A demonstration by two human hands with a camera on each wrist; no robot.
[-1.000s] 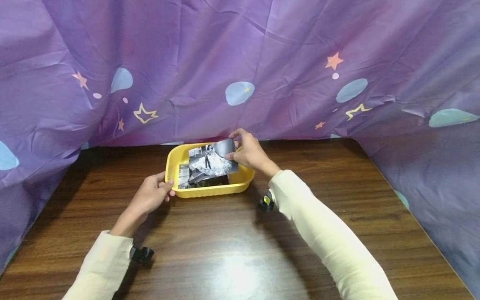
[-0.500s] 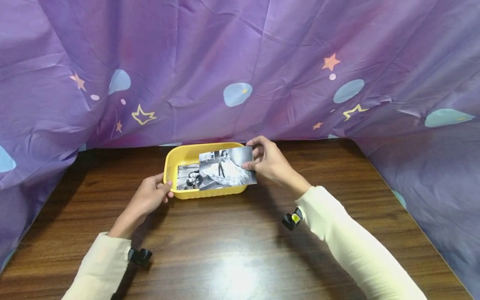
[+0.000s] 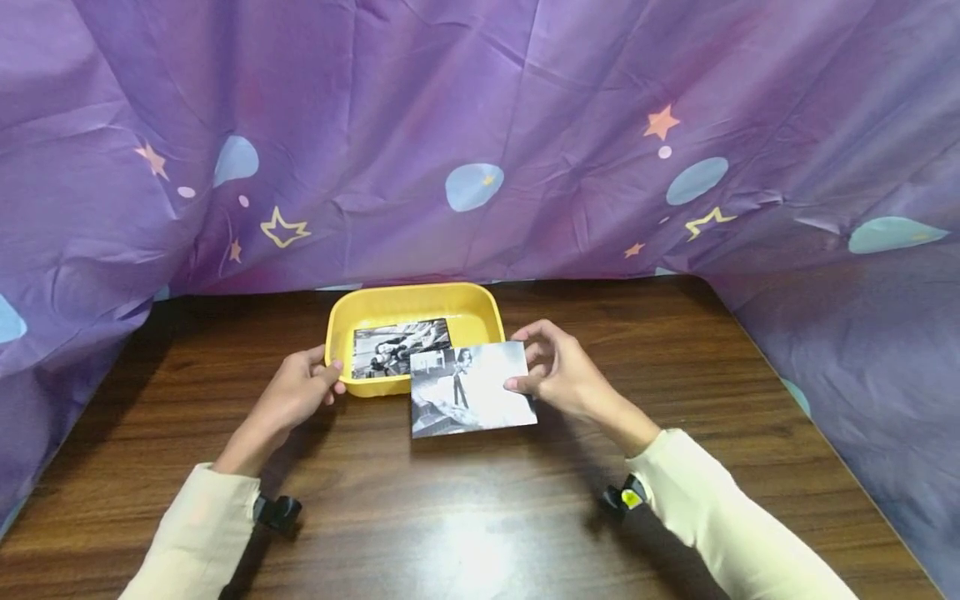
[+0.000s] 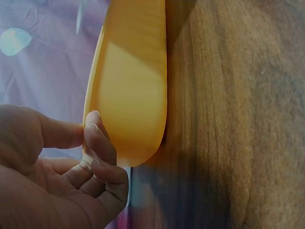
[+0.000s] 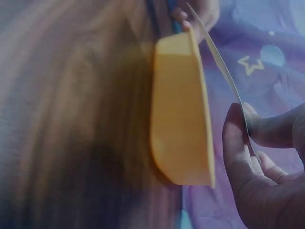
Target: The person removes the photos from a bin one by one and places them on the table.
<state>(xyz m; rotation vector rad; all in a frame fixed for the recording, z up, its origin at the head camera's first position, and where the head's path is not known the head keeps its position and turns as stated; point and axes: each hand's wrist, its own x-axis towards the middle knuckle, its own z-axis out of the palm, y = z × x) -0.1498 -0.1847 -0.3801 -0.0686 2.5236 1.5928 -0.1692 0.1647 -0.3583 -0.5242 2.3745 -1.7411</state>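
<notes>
My left hand [image 3: 300, 387] pinches the near left corner of a yellow tray [image 3: 416, 293]; in the left wrist view, thumb and fingers clasp the tray's rim [image 4: 128, 86]. A black-and-white photo [image 3: 472, 392] is pinched at its right edge by my right hand [image 3: 566, 375]. This photo is held above the table, overlapping the tray's near right corner. Seen edge-on in the right wrist view, the photo [image 5: 228, 78] is thin and slightly bent, between thumb and fingers. Inside the tray lies another black-and-white photo [image 3: 390, 346], its lower right part hidden by the held one.
The tray stands on a dark brown wooden table [image 3: 360, 500] near its back edge. Behind the table hangs a purple cloth [image 3: 390, 142] printed with stars and blobs. Each wrist carries a small black camera [image 3: 277, 512].
My right hand has lifted the upper photo out of the tray, moving it right and toward me. More of the photo beneath now shows. The left hand stays on the tray.
</notes>
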